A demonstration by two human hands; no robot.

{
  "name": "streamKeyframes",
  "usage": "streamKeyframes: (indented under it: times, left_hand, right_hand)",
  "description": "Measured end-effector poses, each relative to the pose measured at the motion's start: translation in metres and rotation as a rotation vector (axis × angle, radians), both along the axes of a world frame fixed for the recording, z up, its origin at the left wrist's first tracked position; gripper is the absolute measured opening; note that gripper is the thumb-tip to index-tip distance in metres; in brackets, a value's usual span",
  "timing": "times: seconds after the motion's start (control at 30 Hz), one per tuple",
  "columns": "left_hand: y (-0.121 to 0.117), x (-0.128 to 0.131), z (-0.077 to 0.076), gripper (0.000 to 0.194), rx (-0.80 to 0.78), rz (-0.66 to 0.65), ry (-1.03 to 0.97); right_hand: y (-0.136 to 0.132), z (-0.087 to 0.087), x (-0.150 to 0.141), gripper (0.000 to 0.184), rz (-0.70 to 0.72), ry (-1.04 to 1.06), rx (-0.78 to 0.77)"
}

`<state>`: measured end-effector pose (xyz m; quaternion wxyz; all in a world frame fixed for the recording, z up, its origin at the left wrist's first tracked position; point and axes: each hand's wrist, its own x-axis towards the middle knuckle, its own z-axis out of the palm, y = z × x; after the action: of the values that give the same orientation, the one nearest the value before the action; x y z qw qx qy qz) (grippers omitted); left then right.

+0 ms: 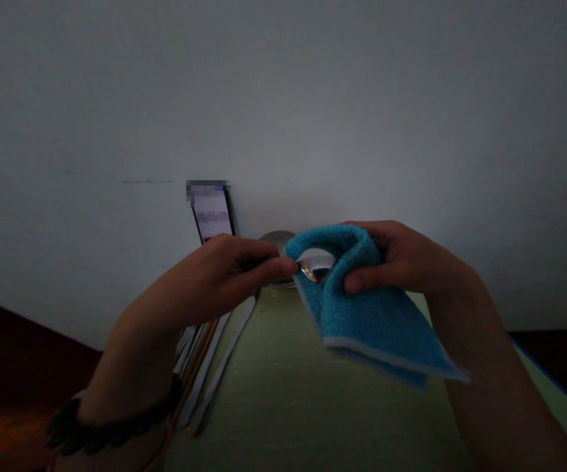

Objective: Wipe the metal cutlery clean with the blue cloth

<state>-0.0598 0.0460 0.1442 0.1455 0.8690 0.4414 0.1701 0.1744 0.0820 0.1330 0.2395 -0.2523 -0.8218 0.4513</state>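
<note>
The left hand pinches the spoon above the table, its bowl against the blue cloth that the right hand grasps around it.

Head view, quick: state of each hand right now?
Left hand: closed, pinching a shiny metal spoon.
Right hand: closed on a blue cloth, bunched around the spoon.

Open tabletop right of cutlery
</note>
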Motion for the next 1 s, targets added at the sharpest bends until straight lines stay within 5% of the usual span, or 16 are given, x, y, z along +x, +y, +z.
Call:
streamKeyframes:
  times: [0.37,0.7,1.0]
  left_hand:
    - [0.0,0.001,0.001,0.041,-0.062,0.097,0.02]
    - [0.001,0.014,-0.007,0.035,-0.018,0.072,0.128]
    - [-0.003,0.019,-0.004,0.035,-0.049,0.065,0.19]
  right_hand:
    - [0.001,-0.002,-0.017,0.043,-0.163,-0.089,0.52]
    - [0.008,-0.009,-0.017,0.028,-0.371,-0.214,0.644]
    - [0.009,-0.009,-0.02,0.031,-0.253,-0.272,0.624]
